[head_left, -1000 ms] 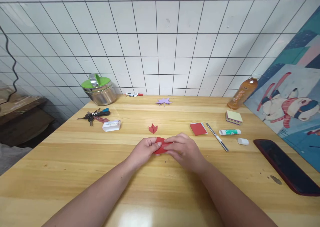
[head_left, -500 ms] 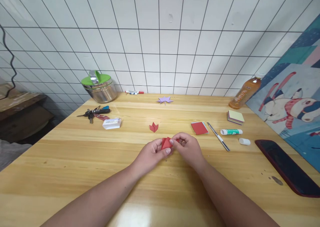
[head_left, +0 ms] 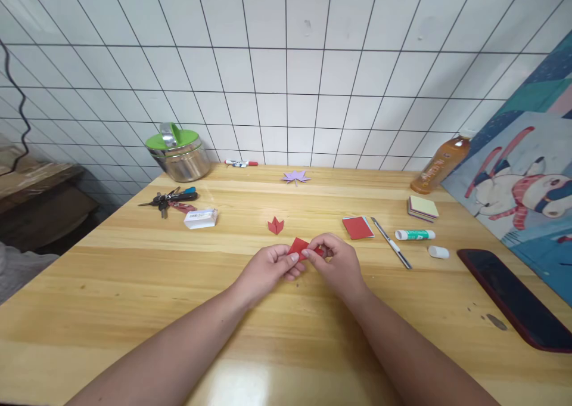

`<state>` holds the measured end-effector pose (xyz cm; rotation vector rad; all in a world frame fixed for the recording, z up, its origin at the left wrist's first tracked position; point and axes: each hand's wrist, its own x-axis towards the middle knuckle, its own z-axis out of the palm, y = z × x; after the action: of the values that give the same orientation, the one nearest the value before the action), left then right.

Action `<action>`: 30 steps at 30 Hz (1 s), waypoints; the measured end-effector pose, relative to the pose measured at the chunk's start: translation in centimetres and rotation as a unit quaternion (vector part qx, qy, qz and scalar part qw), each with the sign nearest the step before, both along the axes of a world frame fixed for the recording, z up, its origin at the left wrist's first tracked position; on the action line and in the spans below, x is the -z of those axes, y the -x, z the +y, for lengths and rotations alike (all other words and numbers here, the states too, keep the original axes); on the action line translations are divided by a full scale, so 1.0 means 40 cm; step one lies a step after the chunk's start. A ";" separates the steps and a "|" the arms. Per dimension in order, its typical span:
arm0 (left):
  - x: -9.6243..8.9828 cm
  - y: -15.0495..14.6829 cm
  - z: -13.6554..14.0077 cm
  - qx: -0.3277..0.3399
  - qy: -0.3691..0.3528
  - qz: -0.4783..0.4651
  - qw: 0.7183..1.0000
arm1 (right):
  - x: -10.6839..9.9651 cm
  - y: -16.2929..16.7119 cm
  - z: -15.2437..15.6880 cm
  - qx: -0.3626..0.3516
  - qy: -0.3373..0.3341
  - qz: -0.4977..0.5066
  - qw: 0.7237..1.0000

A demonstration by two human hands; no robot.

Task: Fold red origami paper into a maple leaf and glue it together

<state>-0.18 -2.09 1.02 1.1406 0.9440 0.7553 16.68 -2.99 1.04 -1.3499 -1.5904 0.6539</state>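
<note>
A small piece of folded red paper (head_left: 300,247) is held between both hands, just above the wooden table. My left hand (head_left: 276,264) pinches its left side with thumb and fingers. My right hand (head_left: 334,257) grips the right side, thumb on top, and its fingers hide part of the paper. Just beyond the hands lies a red folded paper piece (head_left: 276,225) with pointed tips. Farther back, a purple paper leaf (head_left: 295,178) rests near the wall. To the right of it is a stack of square red paper (head_left: 357,228).
On the right lie a pen-like knife (head_left: 391,243), a glue stick (head_left: 414,235), its white cap (head_left: 438,252), a phone (head_left: 513,298), a sticky-note pad (head_left: 422,208) and a bottle (head_left: 440,164). On the left are keys (head_left: 170,199), a white box (head_left: 201,219) and a green-lidded pot (head_left: 179,155).
The red paper between my hands has turned and looks flatter, with its upper flap now a single diamond-like face. My left fingers have shifted their hold slightly. The view has tilted a little.
</note>
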 end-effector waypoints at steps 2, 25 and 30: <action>-0.001 -0.001 0.000 0.001 -0.059 0.052 0.997 | 0.004 0.001 0.002 -0.002 0.028 0.032 0.999; -0.020 0.007 -0.012 0.015 -0.224 0.185 0.957 | -0.003 0.007 0.000 -0.027 0.086 0.066 0.994; -0.023 0.008 -0.013 0.013 -0.220 0.190 0.957 | -0.004 0.006 -0.001 -0.024 0.072 0.051 0.996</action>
<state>-0.49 -2.63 1.95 1.7312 1.1051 0.7592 16.44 -3.01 1.18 -1.3619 -1.5220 0.8672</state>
